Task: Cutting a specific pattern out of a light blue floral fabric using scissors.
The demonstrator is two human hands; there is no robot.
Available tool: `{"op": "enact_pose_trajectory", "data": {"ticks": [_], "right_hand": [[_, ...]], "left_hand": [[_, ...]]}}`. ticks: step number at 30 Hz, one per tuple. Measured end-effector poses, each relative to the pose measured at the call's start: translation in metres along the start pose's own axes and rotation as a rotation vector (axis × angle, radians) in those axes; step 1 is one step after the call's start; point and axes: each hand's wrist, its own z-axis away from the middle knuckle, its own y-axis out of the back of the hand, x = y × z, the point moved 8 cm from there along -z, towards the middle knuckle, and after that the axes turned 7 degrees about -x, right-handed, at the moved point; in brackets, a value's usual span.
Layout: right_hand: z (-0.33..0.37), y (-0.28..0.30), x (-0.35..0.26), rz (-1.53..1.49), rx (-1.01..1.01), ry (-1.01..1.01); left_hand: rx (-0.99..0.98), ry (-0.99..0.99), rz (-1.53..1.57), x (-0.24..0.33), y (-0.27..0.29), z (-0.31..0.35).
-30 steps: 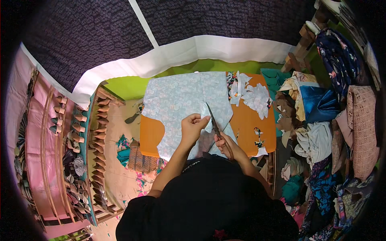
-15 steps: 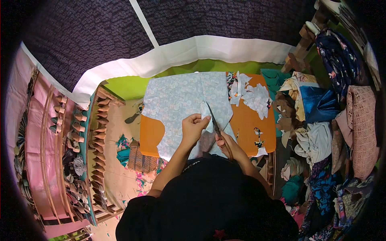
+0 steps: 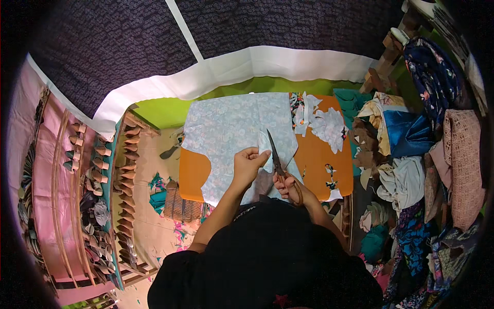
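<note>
Gripping dark scissors, the right hand has its fingers curled around the handles; the blades point far over the pale patterned cloth, spread across the orange table. The left hand pinches a cloth fold, thumb against fingers, just left of the blades. White scraps lie far right; the black-clad torso hides the near edge. Since the earlier frame — handles shifted slightly right, cloth unmoved.
</note>
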Motion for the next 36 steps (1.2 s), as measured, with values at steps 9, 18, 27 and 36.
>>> {"op": "enact_pose_trajectory", "data": {"ticks": [9, 18, 27, 36], "right_hand": [[-0.002, -0.010, -0.009, 0.278, 0.027, 0.029], [-0.006, -0.029, -0.009, 0.282, -0.147, 0.017], [-0.006, -0.034, -0.011, 0.241, -0.210, 0.043], [-0.006, -0.026, -0.013, 0.211, -0.078, 0.017]], "left_hand": [[-0.015, -0.044, -0.029, -0.004, -0.002, -0.002], [-0.197, -0.100, 0.257, -0.006, -0.018, -0.006], [-0.146, -0.043, 0.521, -0.019, -0.013, -0.011], [-0.216, 0.040, 0.482, -0.033, -0.008, -0.015]]}}
